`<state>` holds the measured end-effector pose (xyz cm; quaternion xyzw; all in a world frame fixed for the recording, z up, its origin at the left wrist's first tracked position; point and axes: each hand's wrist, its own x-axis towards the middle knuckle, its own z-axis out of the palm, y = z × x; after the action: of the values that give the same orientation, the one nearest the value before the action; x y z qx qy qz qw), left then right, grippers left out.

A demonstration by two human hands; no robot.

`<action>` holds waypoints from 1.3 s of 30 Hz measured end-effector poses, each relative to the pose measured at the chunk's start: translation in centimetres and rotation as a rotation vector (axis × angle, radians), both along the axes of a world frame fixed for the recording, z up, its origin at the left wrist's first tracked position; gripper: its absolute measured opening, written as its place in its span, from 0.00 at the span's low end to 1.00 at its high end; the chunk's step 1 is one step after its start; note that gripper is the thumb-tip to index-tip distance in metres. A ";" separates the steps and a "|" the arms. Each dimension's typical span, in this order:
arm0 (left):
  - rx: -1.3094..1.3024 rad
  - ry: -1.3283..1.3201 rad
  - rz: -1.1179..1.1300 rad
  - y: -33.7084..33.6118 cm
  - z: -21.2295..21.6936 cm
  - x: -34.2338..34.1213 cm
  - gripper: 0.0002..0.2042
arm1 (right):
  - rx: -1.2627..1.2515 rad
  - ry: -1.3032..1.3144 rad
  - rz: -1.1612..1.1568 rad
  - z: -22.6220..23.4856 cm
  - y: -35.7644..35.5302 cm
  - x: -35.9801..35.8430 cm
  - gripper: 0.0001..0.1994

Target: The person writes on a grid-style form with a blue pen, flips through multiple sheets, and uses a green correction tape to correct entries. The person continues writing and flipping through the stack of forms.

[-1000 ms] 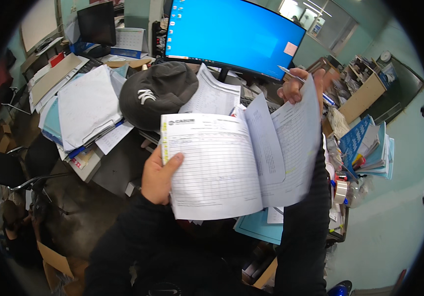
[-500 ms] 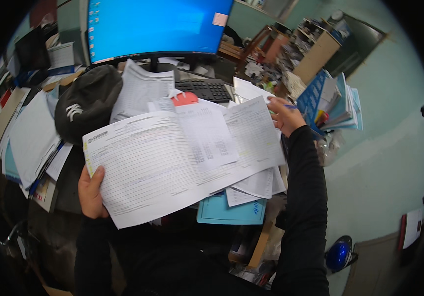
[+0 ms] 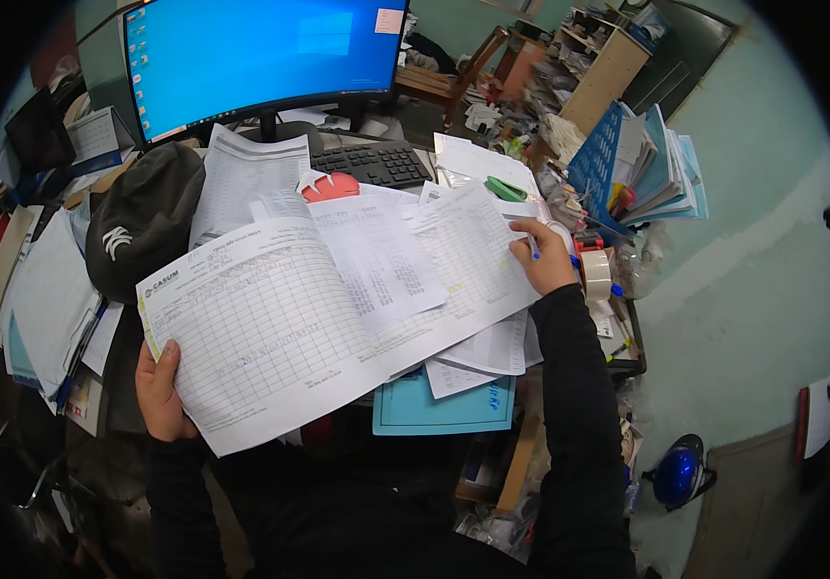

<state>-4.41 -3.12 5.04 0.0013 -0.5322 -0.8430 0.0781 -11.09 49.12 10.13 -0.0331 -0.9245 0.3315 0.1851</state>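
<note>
A wide stack of printed grid forms [image 3: 265, 333] is spread open before me, tilted up to the right. My left hand [image 3: 161, 394] grips its left edge, thumb on top and the other fingers underneath. At the right edge of the forms is my right hand [image 3: 547, 259], fingers curled around a blue pen [image 3: 535, 254] whose tip shows below them. Across the middle of the forms lies a smaller printed sheet [image 3: 383, 259]. Under their lower right side, more sheets and a light blue folder [image 3: 444, 405] stick out.
Behind the papers stand a monitor [image 3: 261, 63] and a black keyboard [image 3: 372, 164]. A dark cap [image 3: 148, 217] sits at left beside stacked papers [image 3: 51, 299]. On the right are a green stapler [image 3: 505, 189], a tape roll [image 3: 596, 273] and a blue file holder [image 3: 596, 174].
My right hand has come down from the upper right corner to the right edge of the forms. The left page now shows a filled grid instead of ruled lines. The view has shifted slightly.
</note>
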 end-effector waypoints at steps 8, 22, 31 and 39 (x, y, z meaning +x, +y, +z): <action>-0.089 -0.028 0.035 -1.8 -1.2 -0.1 0.17 | 0.027 0.026 -0.059 -0.7 0.3 2.0 0.16; -0.098 -0.104 -0.038 -2.3 0.4 0.7 0.23 | -0.055 0.040 -0.103 -1.5 0.3 3.1 0.15; -0.352 -0.113 -0.006 -2.8 0.6 -0.1 0.20 | -0.205 0.041 -0.198 -2.9 0.0 5.1 0.18; -0.485 0.107 -0.007 -3.4 5.1 -4.6 0.19 | -0.303 0.213 -0.225 -3.6 -0.5 5.4 0.18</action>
<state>-9.06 -6.47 10.18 -0.0639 -0.7142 -0.6896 0.1012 -5.69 48.64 6.57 -0.1282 -0.8299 0.4456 0.3103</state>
